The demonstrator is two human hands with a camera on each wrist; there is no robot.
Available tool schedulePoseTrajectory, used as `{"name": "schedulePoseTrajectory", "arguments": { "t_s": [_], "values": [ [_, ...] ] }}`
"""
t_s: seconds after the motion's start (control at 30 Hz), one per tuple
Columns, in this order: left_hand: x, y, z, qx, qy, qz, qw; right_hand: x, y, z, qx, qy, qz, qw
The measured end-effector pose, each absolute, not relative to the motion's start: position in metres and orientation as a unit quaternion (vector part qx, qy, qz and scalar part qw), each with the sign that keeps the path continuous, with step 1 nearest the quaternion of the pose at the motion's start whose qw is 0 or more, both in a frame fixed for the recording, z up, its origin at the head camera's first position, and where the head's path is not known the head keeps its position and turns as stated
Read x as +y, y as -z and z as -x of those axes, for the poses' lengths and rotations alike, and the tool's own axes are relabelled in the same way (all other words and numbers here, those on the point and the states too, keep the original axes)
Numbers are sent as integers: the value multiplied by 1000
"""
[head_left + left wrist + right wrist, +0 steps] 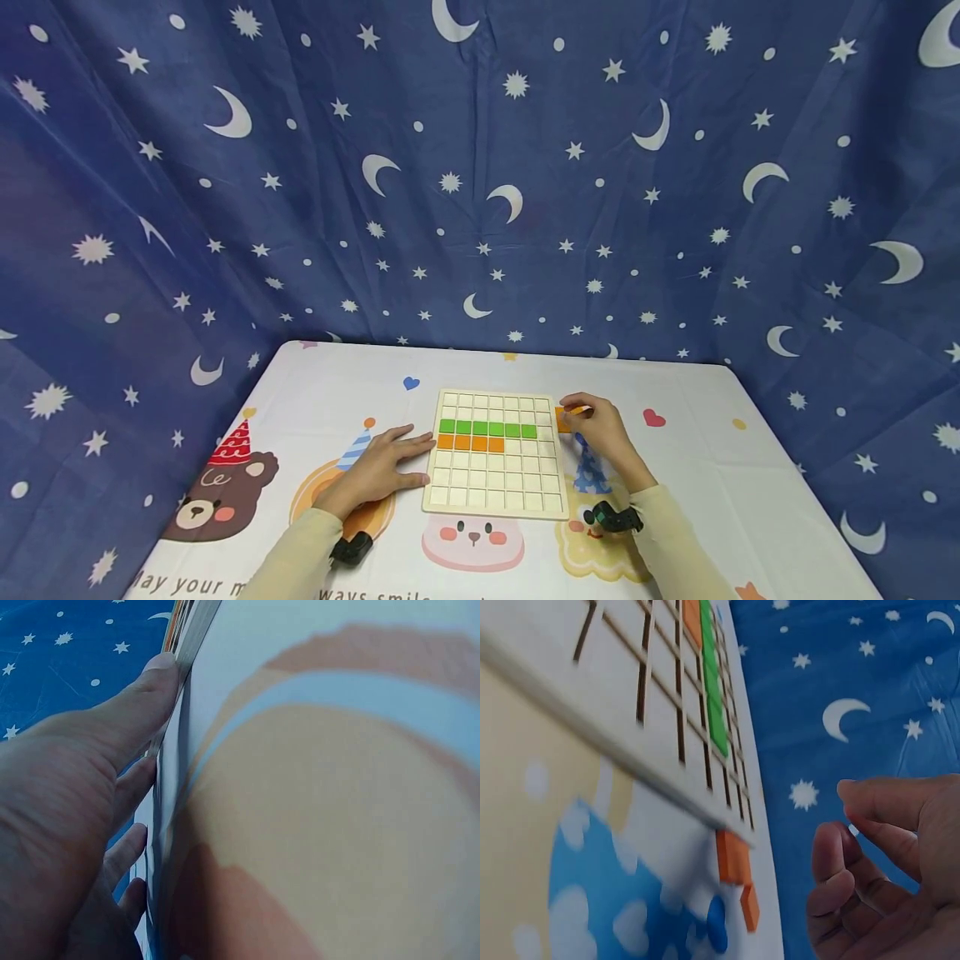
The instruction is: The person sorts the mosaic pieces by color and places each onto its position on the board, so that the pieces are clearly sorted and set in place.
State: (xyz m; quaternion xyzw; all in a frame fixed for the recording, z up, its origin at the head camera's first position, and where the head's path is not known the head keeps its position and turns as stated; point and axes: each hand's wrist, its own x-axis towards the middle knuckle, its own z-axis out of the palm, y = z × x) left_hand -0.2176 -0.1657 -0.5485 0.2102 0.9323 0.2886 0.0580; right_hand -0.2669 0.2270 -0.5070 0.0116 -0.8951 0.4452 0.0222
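A pale wooden grid board lies on the table with a row of several green tiles across it. Below them runs a shorter row of orange tiles, starting from the left edge. My left hand has its fingers spread at the board's left edge, its fingertips right at the rim. To the right of the board, my right hand hovers with fingers bent and a gap between the tips; nothing shows between them. Loose orange tiles lie beside the board's right edge, partly covered by that hand in the head view.
The white tablecloth has printed animals, hearts and lettering. A dark blue curtain with moons and stars hangs behind the table and at its sides. Each wrist wears a black camera.
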Motion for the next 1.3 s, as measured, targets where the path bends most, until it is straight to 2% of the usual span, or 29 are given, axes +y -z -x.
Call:
{"name": "schedulePoseTrajectory", "arguments": {
  "t_s": [0.47, 1.0, 1.3],
  "values": [
    [-167, 546, 217, 930, -290, -220, 52, 254, 524, 292, -911, -412, 9, 20],
    [-166, 547, 218, 930, -292, -217, 55, 265, 537, 311, -921, -389, 10, -34],
    [-166, 546, 218, 928, -293, -226, 48, 265, 539, 316, -927, -372, 8, -39]
  ]
}}
